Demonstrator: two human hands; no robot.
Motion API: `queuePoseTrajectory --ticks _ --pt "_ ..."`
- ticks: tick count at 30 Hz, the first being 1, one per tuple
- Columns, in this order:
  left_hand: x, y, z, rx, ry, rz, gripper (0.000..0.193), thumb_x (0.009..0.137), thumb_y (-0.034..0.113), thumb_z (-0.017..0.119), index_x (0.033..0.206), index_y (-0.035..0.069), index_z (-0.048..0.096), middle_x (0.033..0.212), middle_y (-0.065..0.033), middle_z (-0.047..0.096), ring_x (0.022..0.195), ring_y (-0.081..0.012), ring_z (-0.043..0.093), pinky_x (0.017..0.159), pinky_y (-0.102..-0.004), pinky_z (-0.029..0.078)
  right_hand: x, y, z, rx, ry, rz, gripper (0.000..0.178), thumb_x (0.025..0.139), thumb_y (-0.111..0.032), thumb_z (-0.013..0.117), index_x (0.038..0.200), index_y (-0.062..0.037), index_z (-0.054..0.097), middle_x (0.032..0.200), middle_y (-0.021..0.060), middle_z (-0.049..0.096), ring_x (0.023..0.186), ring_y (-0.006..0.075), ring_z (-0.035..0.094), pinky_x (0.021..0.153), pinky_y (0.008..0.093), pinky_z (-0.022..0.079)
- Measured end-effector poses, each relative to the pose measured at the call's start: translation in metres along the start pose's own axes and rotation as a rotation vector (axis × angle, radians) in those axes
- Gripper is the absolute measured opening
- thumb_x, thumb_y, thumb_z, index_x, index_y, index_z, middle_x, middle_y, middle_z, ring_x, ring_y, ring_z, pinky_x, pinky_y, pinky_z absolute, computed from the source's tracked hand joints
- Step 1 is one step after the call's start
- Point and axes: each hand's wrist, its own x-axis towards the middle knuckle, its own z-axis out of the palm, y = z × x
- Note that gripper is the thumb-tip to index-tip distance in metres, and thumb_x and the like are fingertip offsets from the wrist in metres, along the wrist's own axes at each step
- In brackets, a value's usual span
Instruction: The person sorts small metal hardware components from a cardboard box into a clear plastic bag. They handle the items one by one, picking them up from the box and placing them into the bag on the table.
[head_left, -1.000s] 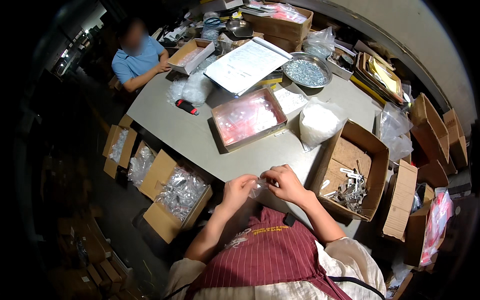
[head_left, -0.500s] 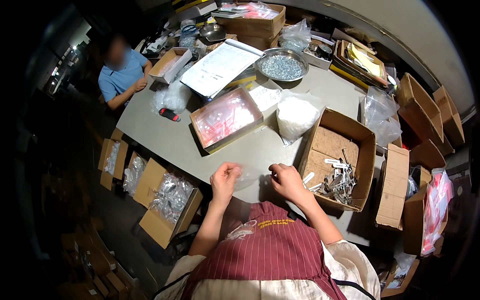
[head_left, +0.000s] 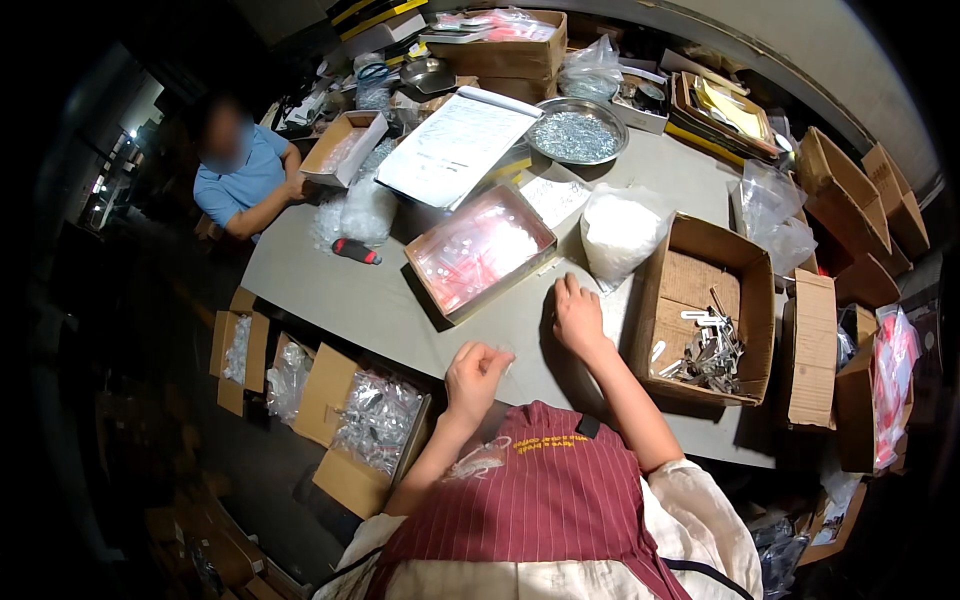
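Near the table's front edge, my left hand (head_left: 478, 382) has its thumb and fingers closed in a pinch. A small piece of clear plastic film (head_left: 507, 362), faint and blurred, sticks out from its fingertips. My right hand (head_left: 579, 318) reaches forward, palm down, low over the table, fingers extended and seemingly holding nothing. Its fingertips come near a few tiny whitish pieces (head_left: 548, 266) on the tabletop. Just beyond lies an open shallow box (head_left: 490, 308) of clear and red plastic pieces. Right of it stands an open clear bag (head_left: 620, 240) full of white material.
A cardboard box (head_left: 655, 330) of metal parts stands right of my forearm. Farther back are a clipboard (head_left: 450, 150), a metal bowl (head_left: 578, 132) of small metal pieces and a red-black cutter (head_left: 356, 251). Open cartons (head_left: 345, 485) flank the table; a person in blue (head_left: 240, 180) sits far left.
My right hand has moved forward, away from the film and toward the box and bag. My left hand still pinches the film, now farther right in view. The whole view has shifted slightly.
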Motion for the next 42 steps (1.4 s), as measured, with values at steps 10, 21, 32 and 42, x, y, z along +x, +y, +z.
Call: queuePoseTrajectory --ticks 10,21,32,42 --pt "0.032 -0.052 -0.017 -0.005 -0.092 0.094 0.031 0.082 0.023 0.084 0.095 0.003 0.065 0.089 -0.0107 0.062 0.075 -0.0275 0.063 0.063 -0.0378 0.051 0.061 0.035 0.038 0.102 0.223 -0.003 0.020 0.079 -0.002 0.065 0.098 -0.0039 0.063 0.101 0.0160 0.060 0.091 0.0370 0.063 0.079 0.0482 0.052" --pt "0.073 -0.041 0.035 -0.053 -0.343 0.327 0.031 0.081 0.015 0.078 0.107 0.002 0.065 0.102 -0.0155 0.063 0.096 -0.0372 0.063 0.083 -0.0442 0.051 0.042 0.016 0.039 -0.108 0.067 -0.081 0.022 0.083 -0.013 0.068 0.104 -0.0077 0.067 0.095 0.0115 0.065 0.086 0.0286 0.068 0.075 0.0426 0.053" --pt "0.076 -0.028 0.043 0.053 -0.441 0.403 0.028 0.078 0.006 0.070 0.105 0.003 0.063 0.103 -0.0153 0.060 0.102 -0.0372 0.060 0.088 -0.0462 0.050 -0.019 -0.016 -0.087 0.405 0.094 -0.315 0.022 0.084 -0.009 0.074 0.106 -0.0069 0.070 0.099 0.0073 0.068 0.091 0.0254 0.065 0.085 0.0379 0.051" --pt "0.068 0.016 0.045 -0.038 -0.423 0.538 0.049 0.073 0.001 0.069 0.122 0.004 0.061 0.120 -0.0168 0.058 0.115 -0.0395 0.054 0.098 -0.0478 0.047 -0.063 -0.004 -0.126 0.410 -0.245 -0.177 0.057 0.069 -0.015 0.068 0.125 -0.0227 0.072 0.152 0.0071 0.053 0.154 0.0423 0.022 0.121 0.0711 -0.003"
